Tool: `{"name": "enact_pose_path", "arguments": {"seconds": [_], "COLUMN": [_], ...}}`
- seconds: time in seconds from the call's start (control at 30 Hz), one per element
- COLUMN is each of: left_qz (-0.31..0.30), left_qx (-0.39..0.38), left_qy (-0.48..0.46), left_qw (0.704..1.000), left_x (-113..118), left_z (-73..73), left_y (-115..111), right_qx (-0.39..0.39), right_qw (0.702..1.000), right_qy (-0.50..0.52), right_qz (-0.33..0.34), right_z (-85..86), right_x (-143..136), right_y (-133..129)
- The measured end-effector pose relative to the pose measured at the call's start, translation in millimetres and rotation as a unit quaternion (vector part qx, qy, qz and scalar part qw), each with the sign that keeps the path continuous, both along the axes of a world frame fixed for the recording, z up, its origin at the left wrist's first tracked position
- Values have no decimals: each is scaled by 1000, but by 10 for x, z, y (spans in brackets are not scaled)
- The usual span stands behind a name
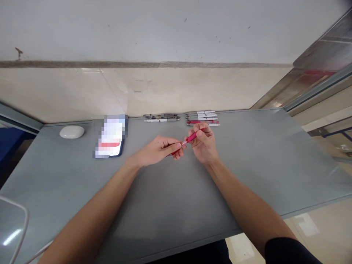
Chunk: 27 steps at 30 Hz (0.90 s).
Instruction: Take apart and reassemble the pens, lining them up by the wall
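Note:
A red pen is held between my two hands above the middle of the grey table. My left hand pinches its lower-left part between thumb and fingers, and a dark tip pokes out below. Around the upper-right red barrel, the fingers of my right hand are closed. A short pale section shows between the two grips; whether the pen is in separate parts I cannot tell. Just beyond my right hand lies a stack of white and grey pens with a red pen among them. Several dark and white pens lie left of that stack.
A lit phone, partly pixelated, lies left of my left hand. Farther left sits a white rounded object. A white cable loops over the table's front left. The tiled wall bounds the back of the grey table.

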<state>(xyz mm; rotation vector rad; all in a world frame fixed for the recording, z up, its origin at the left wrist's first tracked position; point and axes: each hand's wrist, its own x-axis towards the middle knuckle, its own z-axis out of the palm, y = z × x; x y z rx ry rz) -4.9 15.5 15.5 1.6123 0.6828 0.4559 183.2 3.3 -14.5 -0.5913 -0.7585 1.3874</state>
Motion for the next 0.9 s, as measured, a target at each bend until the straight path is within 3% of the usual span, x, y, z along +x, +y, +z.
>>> {"name": "enact_pose_path", "arguments": {"seconds": [0.17, 0.33, 0.47, 0.53, 0.73, 0.9], "left_qz": [54, 153, 181, 168, 55, 33], "left_qx": [31, 137, 177, 169, 100, 35], "left_qy": [5, 52, 71, 68, 17, -17], "left_qw": [998, 977, 965, 969, 993, 999], "left_x": [22, 101, 144, 135, 61, 34], "left_z": [-76, -141, -142, -129, -65, -92], "left_y": [19, -2, -26, -23, 17, 28], "right_qx": [-2, -30, -45, -45, -8, 15], "right_qw": [999, 995, 992, 993, 999, 1000], "right_qy": [-3, -25, -19, -13, -12, -16], "right_qz": [-33, -97, -116, -105, -46, -16], "right_z": [-3, -6, -4, -3, -11, -16], "right_x": [-9, -32, -41, -36, 17, 52], "right_y": [25, 43, 43, 41, 45, 46]}}
